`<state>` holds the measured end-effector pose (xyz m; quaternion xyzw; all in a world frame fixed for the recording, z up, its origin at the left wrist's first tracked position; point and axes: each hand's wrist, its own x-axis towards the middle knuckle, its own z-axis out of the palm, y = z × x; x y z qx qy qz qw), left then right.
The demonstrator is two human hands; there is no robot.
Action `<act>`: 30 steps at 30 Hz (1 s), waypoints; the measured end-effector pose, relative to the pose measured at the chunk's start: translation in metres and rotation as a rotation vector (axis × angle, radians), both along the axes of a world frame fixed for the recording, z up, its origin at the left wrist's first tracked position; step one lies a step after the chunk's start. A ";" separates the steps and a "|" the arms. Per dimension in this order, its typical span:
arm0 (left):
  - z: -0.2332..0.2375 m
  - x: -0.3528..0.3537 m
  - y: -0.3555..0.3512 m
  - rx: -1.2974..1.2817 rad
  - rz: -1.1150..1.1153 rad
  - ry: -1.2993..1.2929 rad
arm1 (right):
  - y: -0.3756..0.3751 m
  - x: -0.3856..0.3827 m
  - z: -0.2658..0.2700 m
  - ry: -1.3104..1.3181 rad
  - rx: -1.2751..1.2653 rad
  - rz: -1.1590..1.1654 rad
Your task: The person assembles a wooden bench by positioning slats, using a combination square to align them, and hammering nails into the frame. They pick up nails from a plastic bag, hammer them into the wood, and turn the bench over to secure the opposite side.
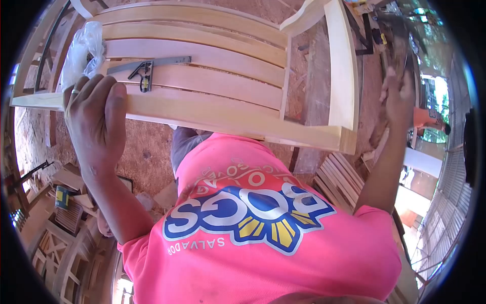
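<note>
From my remote station I log the left hand (98,114) at ten o'clock, fingers curled over the left stretch of the front rail (217,114), thumb on the inner side: a grasp. The right hand (400,96), at two o'clock, is motion-blurred and raised; it appears closed round a hammer-like tool (400,25), whose exact type I cannot confirm. The slatted bench (202,48) spans ten to one o'clock. I judge the step to be bracing the frame while wielding the tool. Good practice: firm left hold, knuckles well outside any striking path, wrist loose on the right, blows square to the wood. The combination square (147,76) lies loose on the slats near the left hand, so I would clear it first; likewise the plastic bag (83,53) just beyond. Stacked wood strips (339,175) sit just past three o'clock: mind footing.
</note>
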<state>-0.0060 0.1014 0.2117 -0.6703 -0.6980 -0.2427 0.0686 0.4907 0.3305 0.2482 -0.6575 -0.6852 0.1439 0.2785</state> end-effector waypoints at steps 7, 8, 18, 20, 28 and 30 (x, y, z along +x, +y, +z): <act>-0.014 0.013 -0.028 0.037 0.112 0.009 | 0.012 0.095 -0.165 -0.122 -0.220 0.147; -0.016 0.016 -0.027 0.046 0.113 0.021 | 0.003 0.074 -0.180 -0.063 -0.297 0.235; -0.044 0.016 -0.032 0.163 0.214 -0.132 | -0.033 -0.154 -0.199 0.093 -0.444 1.210; -0.046 0.015 -0.035 0.157 0.237 -0.111 | -0.039 -0.188 -0.207 0.252 -0.219 1.333; -0.079 -0.029 -0.062 0.319 0.002 0.221 | -0.048 -0.204 -0.243 -0.098 -0.270 1.491; -0.117 -0.031 -0.079 0.341 0.173 -0.174 | -0.052 -0.203 -0.265 0.136 -0.303 1.449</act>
